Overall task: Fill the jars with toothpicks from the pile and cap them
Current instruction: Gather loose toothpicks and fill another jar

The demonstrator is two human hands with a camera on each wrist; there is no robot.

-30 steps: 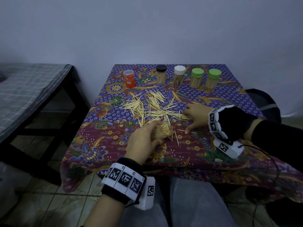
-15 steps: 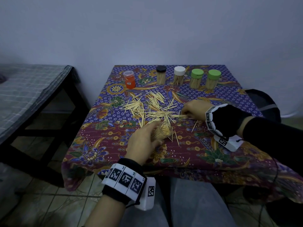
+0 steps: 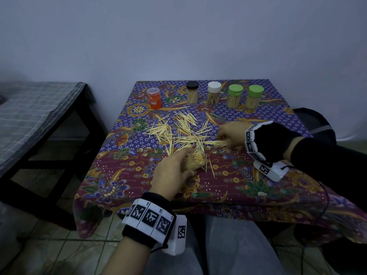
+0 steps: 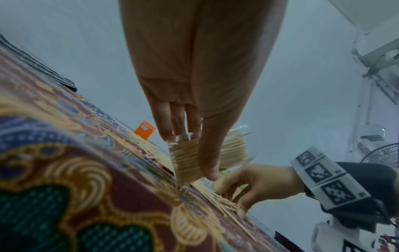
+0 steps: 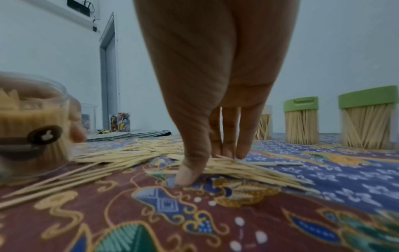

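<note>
Six jars in all: two green-capped jars (image 3: 235, 96) (image 3: 254, 96), one white-capped jar (image 3: 214, 93), one black-capped jar (image 3: 192, 92), one orange jar (image 3: 154, 98), one uncapped clear jar (image 3: 195, 160).

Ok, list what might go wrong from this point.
The open jar lies tilted in the left hand, nearly full; sticks could slide out. The right hand gathers a loose bundle of toothpicks with thumb and fingertips; some may drop on the tablecloth or jam at the mouth.

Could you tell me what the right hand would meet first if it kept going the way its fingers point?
Probably the toothpick bundle under the right hand, then the tablecloth.
</note>
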